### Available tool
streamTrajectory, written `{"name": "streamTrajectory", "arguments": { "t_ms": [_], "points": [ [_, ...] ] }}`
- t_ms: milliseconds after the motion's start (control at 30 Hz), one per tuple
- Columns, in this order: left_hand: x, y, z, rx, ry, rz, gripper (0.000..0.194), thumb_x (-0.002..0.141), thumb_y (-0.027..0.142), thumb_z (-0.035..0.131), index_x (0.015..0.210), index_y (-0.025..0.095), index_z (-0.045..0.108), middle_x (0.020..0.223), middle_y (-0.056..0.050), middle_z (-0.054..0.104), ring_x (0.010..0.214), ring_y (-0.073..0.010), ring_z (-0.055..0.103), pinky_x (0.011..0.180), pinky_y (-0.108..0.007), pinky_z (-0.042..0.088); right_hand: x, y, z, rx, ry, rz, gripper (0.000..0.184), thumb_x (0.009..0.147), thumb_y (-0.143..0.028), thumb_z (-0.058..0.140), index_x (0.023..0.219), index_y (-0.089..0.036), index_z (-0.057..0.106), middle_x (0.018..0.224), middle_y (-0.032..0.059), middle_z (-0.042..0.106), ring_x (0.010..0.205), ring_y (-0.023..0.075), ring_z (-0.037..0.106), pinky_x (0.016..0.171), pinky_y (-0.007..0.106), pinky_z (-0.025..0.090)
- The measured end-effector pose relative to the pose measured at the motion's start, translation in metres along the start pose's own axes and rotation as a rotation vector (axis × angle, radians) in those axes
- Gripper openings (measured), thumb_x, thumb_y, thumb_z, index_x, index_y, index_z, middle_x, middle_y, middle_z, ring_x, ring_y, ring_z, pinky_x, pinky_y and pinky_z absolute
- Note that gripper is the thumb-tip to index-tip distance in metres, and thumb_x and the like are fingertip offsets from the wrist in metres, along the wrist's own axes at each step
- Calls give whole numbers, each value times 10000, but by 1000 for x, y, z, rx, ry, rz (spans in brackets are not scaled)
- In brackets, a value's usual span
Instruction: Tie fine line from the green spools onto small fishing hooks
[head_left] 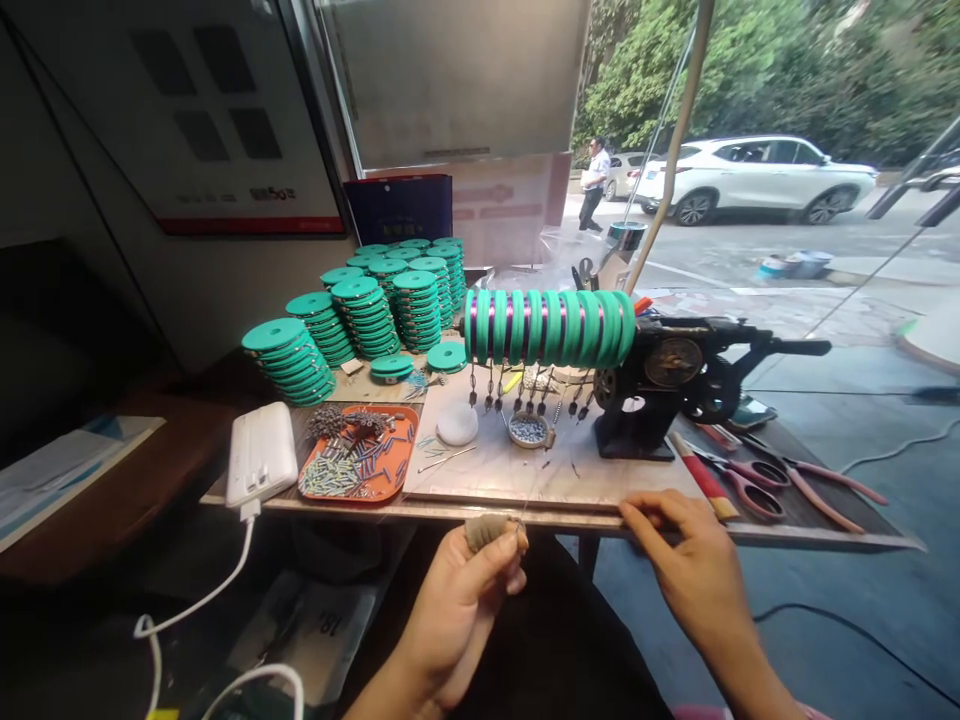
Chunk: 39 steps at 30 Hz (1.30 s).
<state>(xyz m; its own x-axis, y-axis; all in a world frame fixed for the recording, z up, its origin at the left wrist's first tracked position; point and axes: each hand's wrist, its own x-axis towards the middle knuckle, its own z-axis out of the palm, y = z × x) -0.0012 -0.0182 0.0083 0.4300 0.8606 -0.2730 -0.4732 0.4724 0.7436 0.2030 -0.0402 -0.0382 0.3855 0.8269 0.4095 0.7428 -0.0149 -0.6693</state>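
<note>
My left hand (472, 595) is closed in a pinch at the table's front edge, with a grey wrapping (486, 532) on one finger. From its fingertips a thin line, barely visible, runs up toward the board (495, 485). My right hand (686, 555) rests at the board's front edge, thumb and forefinger tips together; anything between them is too small to make out. Beyond the hands, a row of green foam spools (551, 328) wound with purple line sits on a black hand-cranked winder (671, 365). Small dark swivel-like pieces (530, 407) hang beneath the spools.
An orange tray (409, 450) holds small metal parts, beside a white power bank (261, 455) with a cable. A small dish of grey beads (529, 430) and a white round lump (457, 425) lie on the board. Scissors (757, 490) and pliers (825, 495) lie right; stacked green spools (281, 335) stand behind.
</note>
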Motion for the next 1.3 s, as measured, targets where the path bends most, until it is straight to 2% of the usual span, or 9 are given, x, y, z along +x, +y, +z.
{"name": "streamTrajectory", "arguments": {
  "t_ms": [100, 200, 300, 400, 567, 767, 900, 1067, 1300],
  "points": [
    [0, -1, 3, 4, 2, -24, 104, 704, 208, 681, 700, 109, 649, 664, 5, 510, 574, -45, 397, 542, -160, 367, -20, -8, -15, 37, 72, -15, 213, 811, -382, 516, 737, -196, 589, 736, 48, 587, 691, 193, 540, 640, 313, 428],
    [1, -2, 9, 40, -2, -60, 113, 686, 217, 698, 719, 116, 658, 683, 0, 552, 591, -53, 465, 585, -172, 406, -40, -22, -26, 96, 60, -193, 44, 793, -247, 570, 778, -208, 584, 734, 30, 573, 672, 159, 549, 614, 259, 432],
    [4, -2, 17, 65, -44, -62, 133, 648, 222, 727, 695, 117, 659, 696, -8, 585, 640, -80, 526, 676, -215, 452, -50, -37, -23, 221, -151, -388, 79, 782, -137, 562, 812, -208, 579, 668, 6, 557, 600, 120, 548, 556, 209, 440],
    [5, -2, 20, 100, -95, -85, 149, 641, 236, 731, 675, 119, 646, 670, -3, 590, 636, -94, 553, 691, -238, 462, -49, -46, -12, 286, -396, -438, 92, 796, -123, 521, 768, -198, 566, 620, -7, 561, 556, 100, 551, 519, 177, 443],
    [3, -1, 11, 231, -68, -13, 117, 685, 230, 705, 708, 131, 647, 676, -1, 613, 661, -80, 559, 688, -188, 432, -48, -44, 0, 277, -510, -397, 80, 813, -168, 513, 814, -200, 587, 660, -6, 624, 580, 104, 586, 551, 175, 461],
    [3, 4, 6, 205, -47, -87, 154, 674, 269, 711, 713, 138, 639, 684, -1, 607, 609, -80, 554, 608, -184, 426, -55, -39, 4, 308, -593, -305, 197, 801, -213, 532, 976, -223, 622, 763, 8, 674, 645, 122, 623, 610, 186, 486],
    [5, 10, -1, 233, 22, 31, 146, 685, 260, 697, 738, 135, 643, 715, -8, 607, 592, -69, 515, 583, -177, 414, -54, -41, 7, 421, -561, -83, 271, 796, -273, 539, 1055, -235, 609, 728, 3, 648, 649, 133, 602, 614, 203, 481],
    [10, 6, -10, 454, 128, 210, 195, 721, 303, 652, 697, 118, 595, 608, 17, 506, 498, -72, 428, 472, -193, 367, -25, -52, 17, 605, -554, 200, 397, 813, -384, 486, 1138, -165, 545, 776, 25, 582, 659, 138, 564, 606, 241, 481],
    [18, 6, -4, 835, 125, 375, 157, 790, 270, 566, 733, 138, 631, 748, -49, 591, 696, -151, 523, 648, -248, 398, 1, -69, 21, 543, -452, 84, 409, 789, -394, 510, 1138, -196, 585, 1026, 89, 616, 988, 216, 559, 908, 389, 417]
  ]
}}
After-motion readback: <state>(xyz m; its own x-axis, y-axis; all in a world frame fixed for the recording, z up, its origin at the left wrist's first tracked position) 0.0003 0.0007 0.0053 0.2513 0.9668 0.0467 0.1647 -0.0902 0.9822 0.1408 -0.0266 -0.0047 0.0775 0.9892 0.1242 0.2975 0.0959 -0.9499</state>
